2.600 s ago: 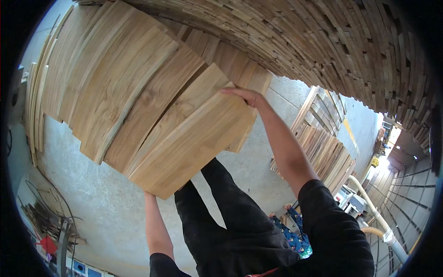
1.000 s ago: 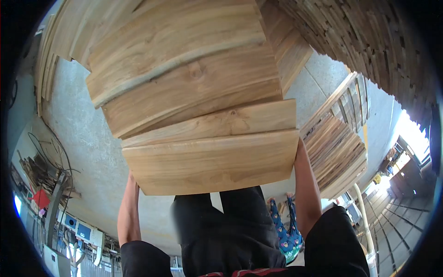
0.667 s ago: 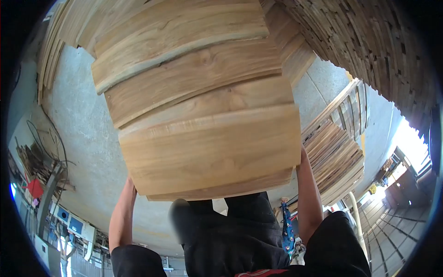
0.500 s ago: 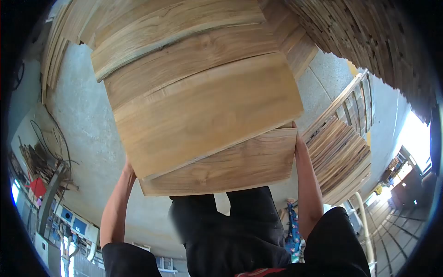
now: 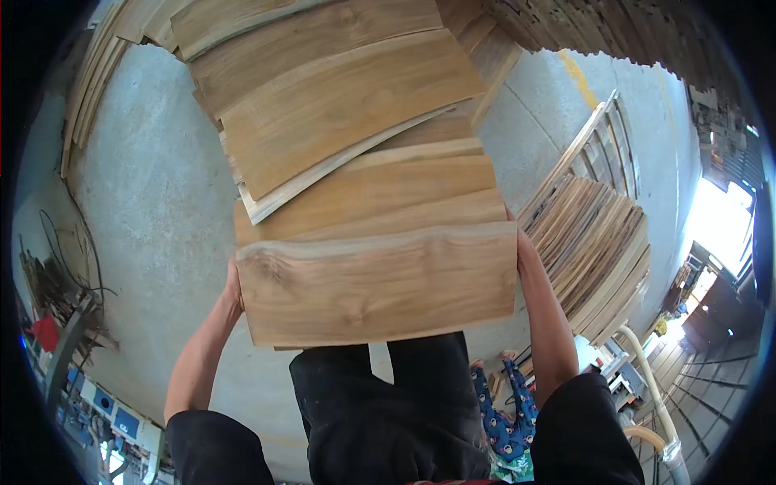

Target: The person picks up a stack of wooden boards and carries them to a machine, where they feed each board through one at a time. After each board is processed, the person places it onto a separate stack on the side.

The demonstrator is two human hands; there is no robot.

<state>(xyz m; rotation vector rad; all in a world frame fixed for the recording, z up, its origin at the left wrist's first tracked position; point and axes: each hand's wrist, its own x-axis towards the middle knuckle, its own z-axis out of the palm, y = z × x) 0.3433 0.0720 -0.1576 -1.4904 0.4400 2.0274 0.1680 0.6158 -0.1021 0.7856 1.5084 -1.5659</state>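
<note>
A wide wooden board (image 5: 380,283) with a pale wavy upper edge lies nearest my body, its two short ends between my hands. My left hand (image 5: 233,287) presses against the board's left end, and my right hand (image 5: 524,242) is at its right end, the fingers mostly hidden behind the wood. Beyond it, several more boards overlap one another. Among them a smooth board (image 5: 356,101) rests tilted on top, with a pale-edged board (image 5: 339,166) showing beneath it.
Stacked planks (image 5: 590,246) stand on the right beside a slatted wooden frame (image 5: 606,145). A large timber pile (image 5: 598,32) is at the upper right. Another person's patterned trousers (image 5: 508,416) show at the lower right. A cable (image 5: 99,250) lies on the left floor.
The board with the wavy edge now lies between my hands, nearest me. The smooth board and the others beyond appear farther up in view, with more boards exposed between.
</note>
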